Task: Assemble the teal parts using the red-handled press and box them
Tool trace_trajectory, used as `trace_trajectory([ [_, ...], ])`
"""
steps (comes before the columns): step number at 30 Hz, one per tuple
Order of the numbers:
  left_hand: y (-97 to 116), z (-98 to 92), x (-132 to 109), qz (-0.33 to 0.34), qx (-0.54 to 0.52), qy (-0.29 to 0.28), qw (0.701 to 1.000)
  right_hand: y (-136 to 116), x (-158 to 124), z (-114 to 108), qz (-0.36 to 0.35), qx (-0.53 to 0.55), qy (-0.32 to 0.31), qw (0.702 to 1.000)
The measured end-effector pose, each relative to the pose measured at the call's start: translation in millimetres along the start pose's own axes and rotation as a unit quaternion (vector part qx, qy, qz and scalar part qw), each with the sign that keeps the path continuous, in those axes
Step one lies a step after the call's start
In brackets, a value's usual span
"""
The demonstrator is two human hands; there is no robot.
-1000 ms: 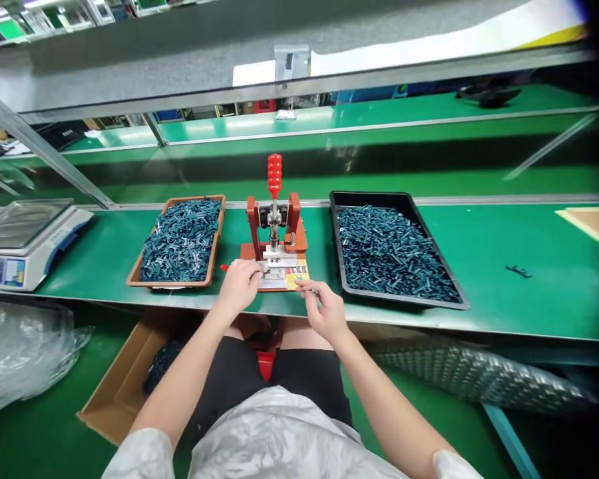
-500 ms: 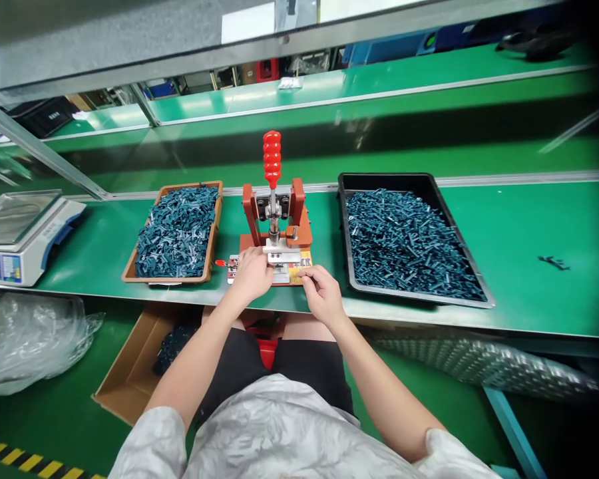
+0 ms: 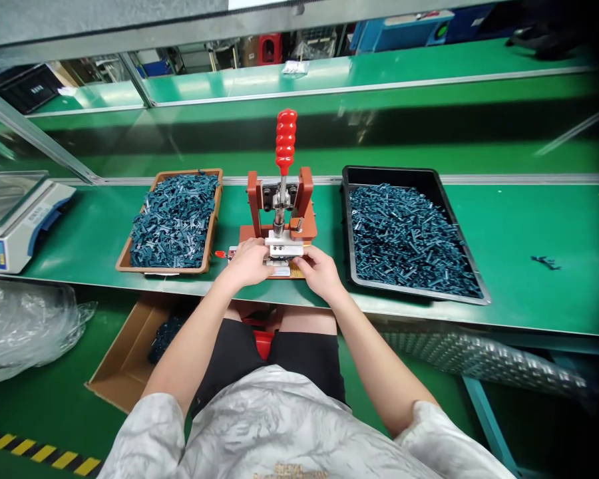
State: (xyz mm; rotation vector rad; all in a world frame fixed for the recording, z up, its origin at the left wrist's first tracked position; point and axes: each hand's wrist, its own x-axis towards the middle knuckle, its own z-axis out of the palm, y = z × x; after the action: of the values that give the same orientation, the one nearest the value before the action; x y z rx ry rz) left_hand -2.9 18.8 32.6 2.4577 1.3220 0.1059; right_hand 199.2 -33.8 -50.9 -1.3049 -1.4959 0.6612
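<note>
1. Fingers (image 3: 259, 261) of left hand (image 3: 247, 263) and right hand (image 3: 321, 273) curled closed around the metal slide (image 3: 282, 249), at the near end of the press (image 3: 279, 193) on the table (image 3: 529, 226).
2. Risk: raised red handle (image 3: 285, 141), if knocked down, could pinch fingers.

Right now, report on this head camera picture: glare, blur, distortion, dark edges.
In the head view, the right edge falls into dark blur, wide-angle distortion bows the near green bench, and glare streaks the far green bench, while the red-handled press stays sharp.
</note>
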Motion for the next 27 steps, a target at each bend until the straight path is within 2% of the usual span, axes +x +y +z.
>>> trace_trajectory([
  [2, -2.3, -1.9, -0.7, 0.011, 0.004, -0.008, 1.0, 1.6, 5.4, 4.1, 0.01, -0.009, -0.016, 1.0],
  [7, -4.3, 4.2, -1.5, 0.014, 0.004, 0.02, 1.0, -0.2, 15.4, 15.4, -0.053, -0.033, -0.021, 0.998],
  [12, -6.9, 12.3, -3.1, 0.026, -0.011, 0.04, 0.999, -1.2, 18.2, 21.8, -0.026, -0.034, -0.036, 0.998],
  [17, -6.5, 14.1, -6.1, 0.031, -0.016, 0.056, 0.998, -6.8, 14.3, 18.3, -0.042, -0.027, -0.048, 0.998],
  [22, -7.4, 15.8, -7.5, 0.039, -0.012, 0.067, 0.997, -5.5, 14.8, 19.4, -0.032, -0.022, -0.033, 0.999],
  [27, -7.4, 16.6, -7.3, 0.036, -0.001, 0.066, 0.997, -9.9, 21.1, 18.6, -0.005, -0.004, -0.072, 0.997],
])
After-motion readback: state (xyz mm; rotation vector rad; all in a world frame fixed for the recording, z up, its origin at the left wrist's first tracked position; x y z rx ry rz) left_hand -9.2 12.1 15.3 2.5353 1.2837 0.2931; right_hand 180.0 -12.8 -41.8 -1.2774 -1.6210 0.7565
